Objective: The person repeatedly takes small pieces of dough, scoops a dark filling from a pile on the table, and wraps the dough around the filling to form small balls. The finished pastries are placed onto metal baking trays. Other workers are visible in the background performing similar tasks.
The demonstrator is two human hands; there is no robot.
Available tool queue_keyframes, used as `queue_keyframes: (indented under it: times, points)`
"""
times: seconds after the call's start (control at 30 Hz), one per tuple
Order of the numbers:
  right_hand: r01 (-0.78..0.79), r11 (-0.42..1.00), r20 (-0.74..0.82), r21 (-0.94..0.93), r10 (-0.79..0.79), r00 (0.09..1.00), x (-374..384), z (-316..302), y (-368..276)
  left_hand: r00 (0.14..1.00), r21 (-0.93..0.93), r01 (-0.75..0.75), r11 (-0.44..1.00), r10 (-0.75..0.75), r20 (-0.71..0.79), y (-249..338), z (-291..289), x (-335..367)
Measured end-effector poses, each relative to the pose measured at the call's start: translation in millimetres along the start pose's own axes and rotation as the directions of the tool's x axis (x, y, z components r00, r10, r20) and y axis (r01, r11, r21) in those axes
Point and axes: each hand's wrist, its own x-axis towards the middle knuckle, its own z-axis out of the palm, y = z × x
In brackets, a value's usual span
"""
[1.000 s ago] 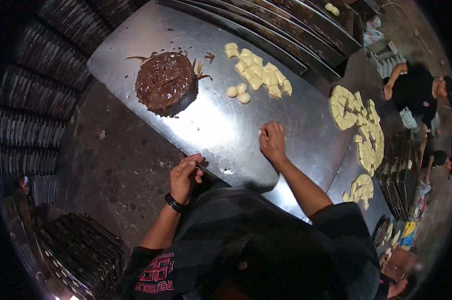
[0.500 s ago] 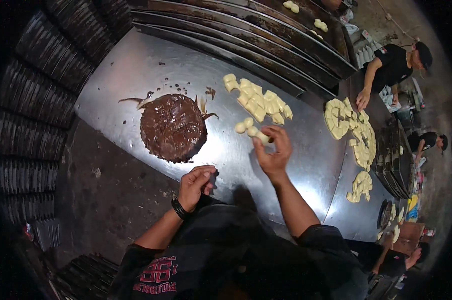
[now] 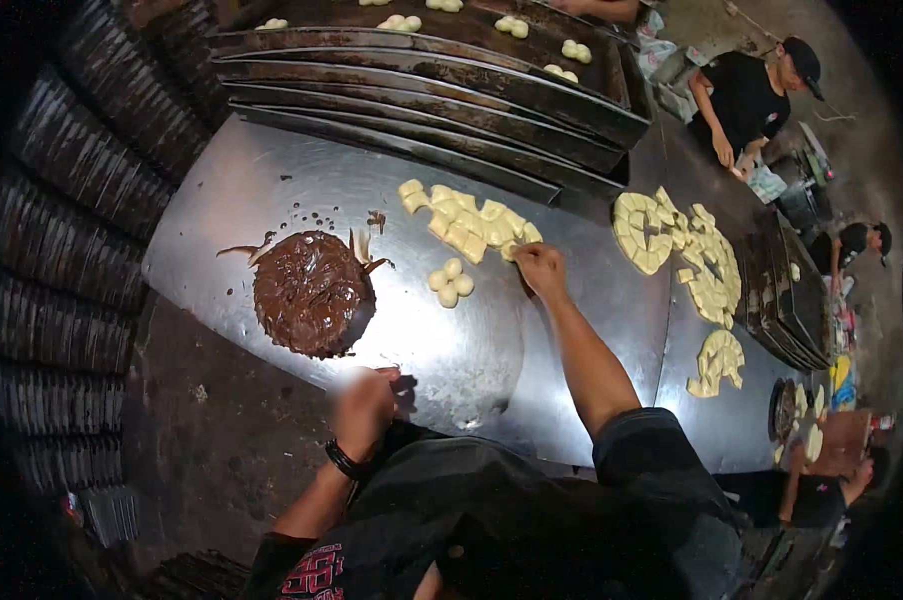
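Note:
My right hand (image 3: 542, 268) pinches at the near right end of a patch of cut pale dough (image 3: 457, 218) on the metal table; its fingertips are on a dough piece (image 3: 510, 250). Left of that hand, a cluster of small dough balls (image 3: 451, 283) sits pressed together. A glossy mound of dark brown paste (image 3: 312, 293), chocolate-like, lies farther left. My left hand (image 3: 365, 405) is near the table's front edge, below the paste. It is partly blurred; its fingers look curled together, and anything in them is hidden.
Stacked dark baking trays (image 3: 422, 75) stand along the far side, the top one bearing dough clusters. More cut dough (image 3: 644, 232) lies to the right, before another tray stack (image 3: 777, 290). Racks of trays (image 3: 62, 300) fill the left. A co-worker (image 3: 747, 100) works beyond the table.
My right hand has left the dough balls, now grouped on the table, and moved up to the cut dough. The view has shifted, showing more of the top tray.

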Motion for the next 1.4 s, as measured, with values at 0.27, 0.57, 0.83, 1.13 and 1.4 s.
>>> queue_keyframes:
  times: [0.27,0.57,0.83,1.13,1.4]
  points:
    - [-0.387,0.821,0.57,0.42,0.093,0.816,-43,-49,-51,0.995,0.022,-0.023,1.0,0.025,-0.096,-34,74,-22]
    - [-0.505,0.623,0.687,0.598,-0.073,0.723,-194,-67,-109,0.801,0.049,-0.431,0.901,0.407,-0.438,-44,122,10]
    - [-0.83,0.556,0.986,0.045,-0.16,-0.054,-192,-33,-171,0.821,0.315,-0.342,0.885,0.445,-0.357,-86,20,16]
    - [0.767,0.602,0.668,0.222,-0.666,0.33,-160,94,-286,0.794,-0.399,-0.281,0.873,-0.022,-0.607,-53,-90,-3]
    - [0.356,0.898,0.839,0.258,-0.391,0.378,-125,143,-262,0.817,-0.456,-0.253,0.853,-0.063,-0.573,-48,-128,-37]
